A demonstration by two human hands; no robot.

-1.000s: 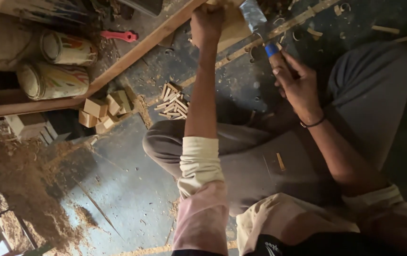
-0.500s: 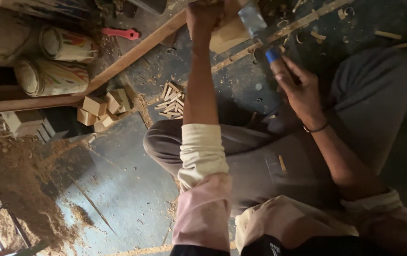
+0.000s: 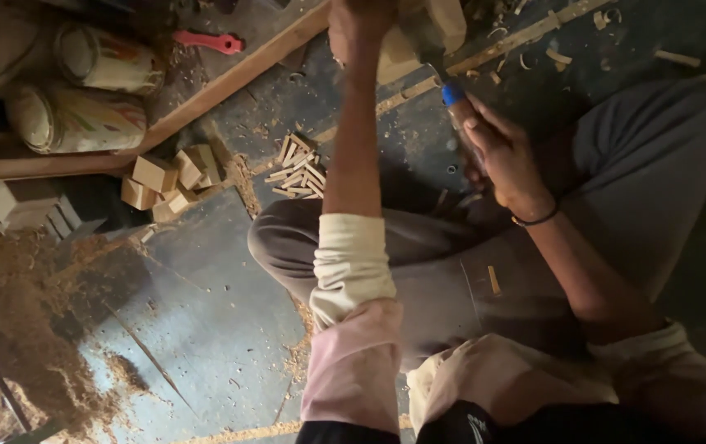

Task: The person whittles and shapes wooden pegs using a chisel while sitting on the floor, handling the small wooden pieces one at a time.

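Note:
My left hand (image 3: 358,23) reaches far forward to the top edge of the view and grips a pale wooden block (image 3: 439,29) resting on the dark floor. My right hand (image 3: 507,156) is closed around a blue-handled cutting tool (image 3: 452,95), whose blade points up at the block's near side. Whether the blade touches the wood is hard to tell. My crossed legs in grey trousers (image 3: 451,271) lie below both hands.
Small cut wood strips (image 3: 298,168) and several wood blocks (image 3: 168,179) lie left of my knee. A long wooden batten (image 3: 229,82) runs diagonally, with two tins (image 3: 81,115) and a red tool (image 3: 209,41) behind it. Sawdust (image 3: 16,329) is heaped at the lower left.
The tool's blade has shifted slightly down against the block's near side. My left hand keeps its hold on the block. The view has drifted a little.

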